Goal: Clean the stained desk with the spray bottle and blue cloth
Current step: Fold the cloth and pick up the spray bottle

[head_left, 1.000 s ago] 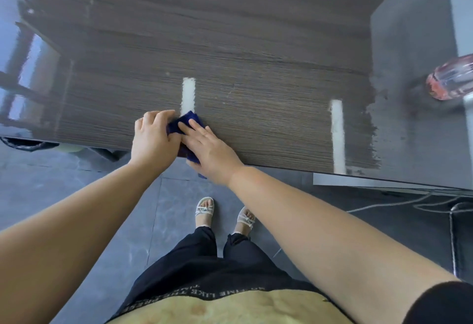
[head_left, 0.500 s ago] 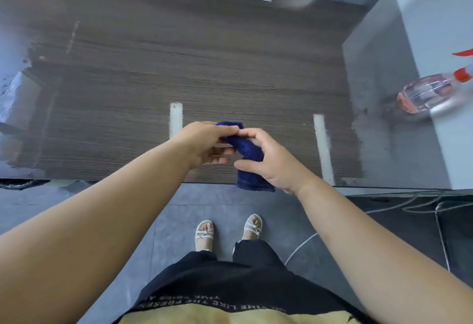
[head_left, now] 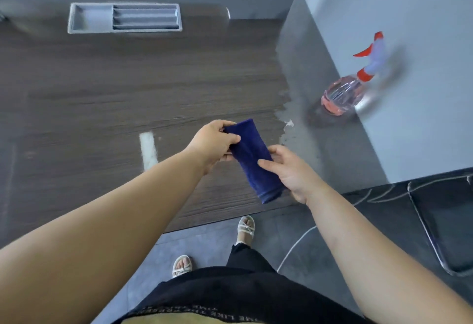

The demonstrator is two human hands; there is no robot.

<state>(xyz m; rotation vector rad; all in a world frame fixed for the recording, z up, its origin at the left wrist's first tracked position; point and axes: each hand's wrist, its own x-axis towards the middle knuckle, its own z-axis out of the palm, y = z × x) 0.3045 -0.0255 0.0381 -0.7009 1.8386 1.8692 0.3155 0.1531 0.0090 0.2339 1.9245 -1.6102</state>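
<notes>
Desk (head_left: 102, 98) under cloth (head_left: 252, 160) in both grips (head_left: 215, 142) (head_left: 289, 170)

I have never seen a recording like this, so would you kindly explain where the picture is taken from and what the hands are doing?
No machine here: a person wears a camera on the head, looking down at their own bare arms. The left hand grips the top of a folded dark blue cloth; the right hand pinches its side lower down. Beneath lies a dark wood-grain desk with a grey recessed tray at the back. A clear spray bottle holding pink liquid, with a red trigger, stands on the right.
</notes>
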